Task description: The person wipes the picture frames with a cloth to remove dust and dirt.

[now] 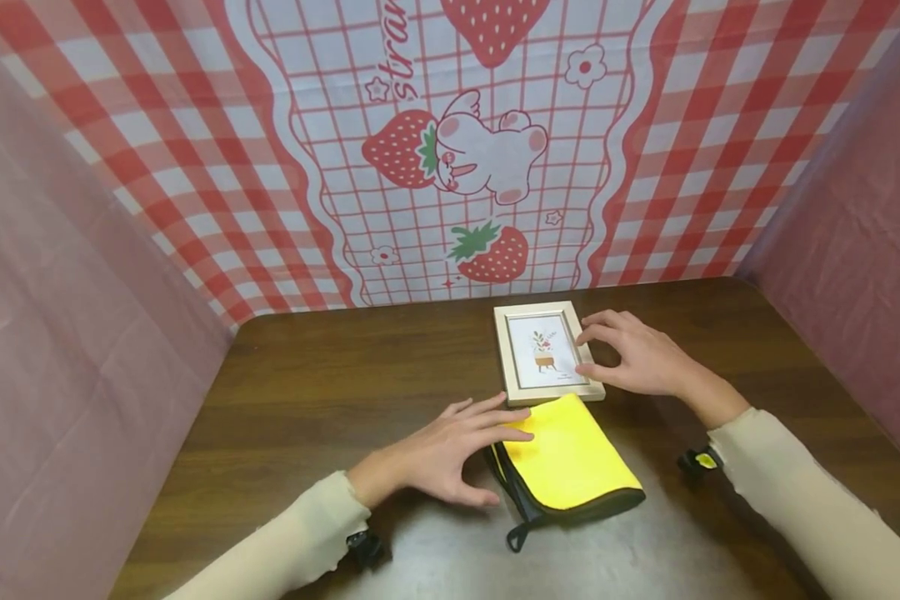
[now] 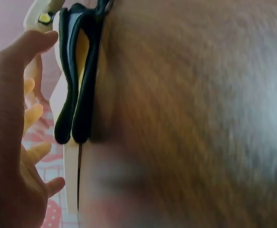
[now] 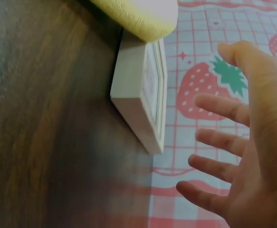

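A yellow cloth (image 1: 570, 458) with black edging and a small black loop lies folded on the table. My left hand (image 1: 450, 450) is spread over its left edge, fingers apart. In the left wrist view the cloth's folded black edges (image 2: 76, 80) show beside my thumb. Just behind the cloth a cream picture frame (image 1: 504, 354) lies flat, holding a print of a potted plant. Over the frame's right side is my right hand (image 1: 637, 354), fingers spread and gripping nothing. The right wrist view shows the frame's corner (image 3: 128, 90) apart from the fingers, with the cloth overlapping its near end.
The dark wooden table (image 1: 330, 367) reaches back to a hanging cloth with strawberries and red checks (image 1: 285, 167). Pink drapes (image 1: 60, 317) close off both sides. Black straps with small devices (image 1: 363, 548) sit at both wrists.
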Action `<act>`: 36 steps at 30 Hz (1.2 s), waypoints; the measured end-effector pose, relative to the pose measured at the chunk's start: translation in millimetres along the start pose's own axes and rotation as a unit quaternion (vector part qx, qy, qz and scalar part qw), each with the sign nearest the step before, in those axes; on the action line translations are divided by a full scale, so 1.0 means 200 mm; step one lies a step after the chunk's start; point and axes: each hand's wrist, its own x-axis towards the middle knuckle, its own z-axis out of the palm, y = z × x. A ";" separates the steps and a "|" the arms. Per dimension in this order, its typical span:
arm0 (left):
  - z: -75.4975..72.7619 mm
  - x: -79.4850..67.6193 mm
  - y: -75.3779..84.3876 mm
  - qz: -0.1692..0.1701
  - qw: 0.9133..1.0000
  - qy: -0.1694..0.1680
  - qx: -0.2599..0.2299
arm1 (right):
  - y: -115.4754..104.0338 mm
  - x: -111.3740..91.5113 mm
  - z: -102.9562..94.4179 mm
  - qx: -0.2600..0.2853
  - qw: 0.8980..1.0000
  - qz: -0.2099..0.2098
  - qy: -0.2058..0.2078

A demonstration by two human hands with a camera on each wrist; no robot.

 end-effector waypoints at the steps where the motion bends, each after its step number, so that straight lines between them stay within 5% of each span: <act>1: 0.01 0.01 0.01 0.005 1.000 -0.002 0.004 | 0.01 0.01 0.00 0.005 1.000 0.001 -0.002; 10: 0.05 0.07 0.08 0.033 0.998 -0.037 0.040 | 0.16 0.07 0.03 0.098 0.994 -0.054 -0.012; 21: 0.07 0.15 0.13 0.058 0.993 -0.065 0.085 | 0.29 0.15 0.08 0.083 0.996 -0.038 -0.019; 36: 0.10 0.21 0.12 0.026 0.989 -0.112 0.089 | 0.35 0.16 0.15 0.106 0.993 -0.032 -0.047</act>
